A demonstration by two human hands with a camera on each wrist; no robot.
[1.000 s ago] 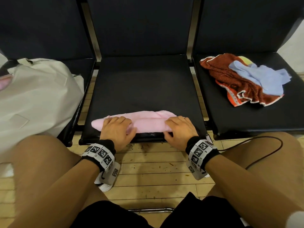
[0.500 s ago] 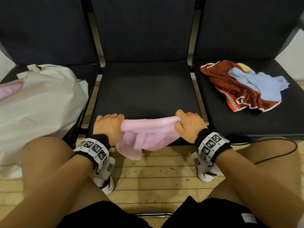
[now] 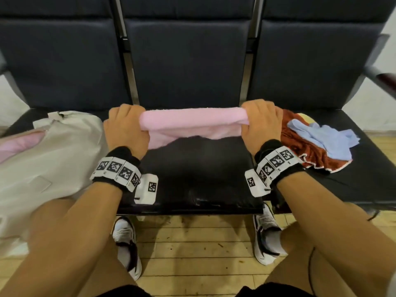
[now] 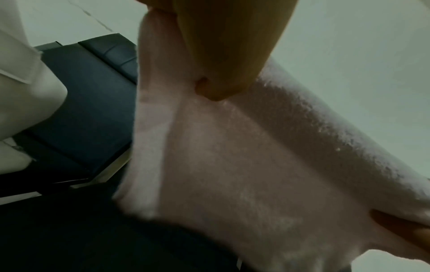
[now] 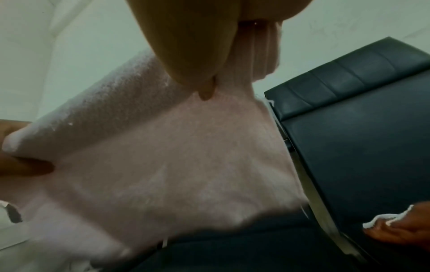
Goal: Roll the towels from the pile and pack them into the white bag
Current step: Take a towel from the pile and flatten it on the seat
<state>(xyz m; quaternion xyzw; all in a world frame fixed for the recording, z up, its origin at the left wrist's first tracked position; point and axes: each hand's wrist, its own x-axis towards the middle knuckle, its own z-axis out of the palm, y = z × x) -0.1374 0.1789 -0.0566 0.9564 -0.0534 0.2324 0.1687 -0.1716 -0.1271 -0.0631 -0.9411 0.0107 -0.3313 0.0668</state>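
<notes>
A pink towel [image 3: 192, 123] hangs stretched in the air above the middle seat [image 3: 192, 174], its lower part draping toward the cushion. My left hand [image 3: 125, 127] grips its left end and my right hand [image 3: 262, 123] grips its right end. In the left wrist view the pink towel [image 4: 244, 174] hangs below my thumb; in the right wrist view the pink towel [image 5: 174, 165] fills the middle. The white bag [image 3: 49, 159] lies on the left seat with something pink at its opening. The towel pile [image 3: 317, 144], rust-red with a light blue towel on top, lies on the right seat.
Three dark padded seats with backrests stand in a row, metal frame bars between them. An armrest [image 3: 383, 78] juts out at the far right. My knees and white shoes [image 3: 265, 239] are on the wooden floor below. A black cable runs by my right leg.
Both hands gripped the pink towel's ends and lifted it off the seat's front edge, up and away from me; the folded towel has opened and now hangs stretched between them.
</notes>
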